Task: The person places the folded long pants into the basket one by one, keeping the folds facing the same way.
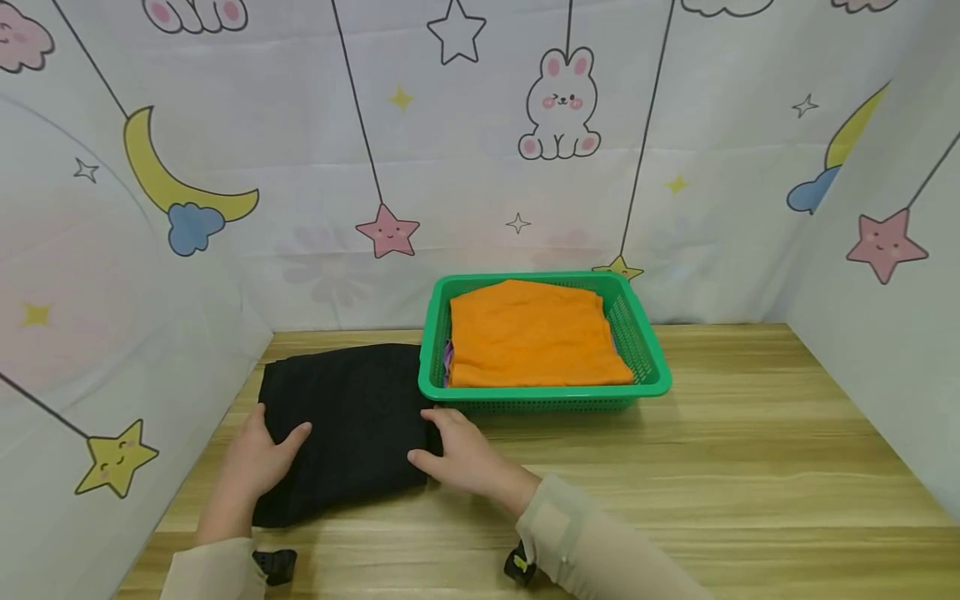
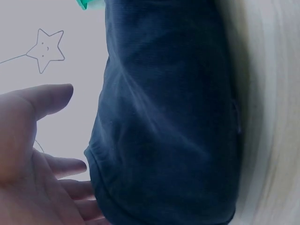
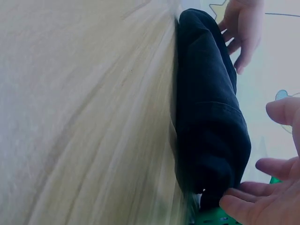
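A folded black garment [image 1: 345, 433] lies on the table to the left of the basket; in the left wrist view it looks thick and dark blue, with a seam showing. My left hand [image 1: 258, 457] is at its left edge, thumb spread over the top and fingers extended along the side. At the opposite edge is my right hand [image 1: 468, 454], thumb and fingers apart, with fingertips touching the cloth in the right wrist view [image 3: 262, 197]. Neither hand grips the garment.
A green plastic basket [image 1: 543, 393] stands at the back, close against the garment's upper right corner. It holds a folded orange cloth [image 1: 536, 333] with a bit of purple fabric [image 1: 448, 358] beneath. Printed white curtains [image 1: 480, 167] enclose the wooden table [image 1: 750, 450].
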`<move>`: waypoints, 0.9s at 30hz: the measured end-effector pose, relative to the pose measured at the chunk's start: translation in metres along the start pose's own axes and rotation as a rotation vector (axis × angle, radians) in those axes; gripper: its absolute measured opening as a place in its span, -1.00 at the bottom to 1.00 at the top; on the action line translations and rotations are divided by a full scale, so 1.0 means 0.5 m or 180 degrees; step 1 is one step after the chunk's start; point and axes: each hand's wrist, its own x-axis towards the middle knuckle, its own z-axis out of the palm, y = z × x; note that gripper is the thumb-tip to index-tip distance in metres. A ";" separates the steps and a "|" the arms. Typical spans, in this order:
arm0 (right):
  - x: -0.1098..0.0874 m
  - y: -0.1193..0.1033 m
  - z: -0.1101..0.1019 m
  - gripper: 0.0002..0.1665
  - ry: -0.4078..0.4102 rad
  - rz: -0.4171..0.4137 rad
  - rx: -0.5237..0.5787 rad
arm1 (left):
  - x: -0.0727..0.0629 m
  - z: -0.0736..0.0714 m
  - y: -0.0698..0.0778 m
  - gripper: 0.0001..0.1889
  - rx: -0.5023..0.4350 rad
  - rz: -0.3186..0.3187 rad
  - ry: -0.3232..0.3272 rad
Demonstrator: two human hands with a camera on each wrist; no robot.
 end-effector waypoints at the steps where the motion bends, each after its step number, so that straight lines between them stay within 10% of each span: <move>1: 0.001 0.002 0.003 -0.22 0.0011 0.0037 0.0033 | 0.001 0.001 -0.003 0.06 0.0006 -0.0006 -0.0039; 27: 0.029 0.002 0.055 -0.05 0.0294 0.0981 0.1537 | 0.024 0.013 -0.029 0.02 -0.0045 -0.0055 -0.0205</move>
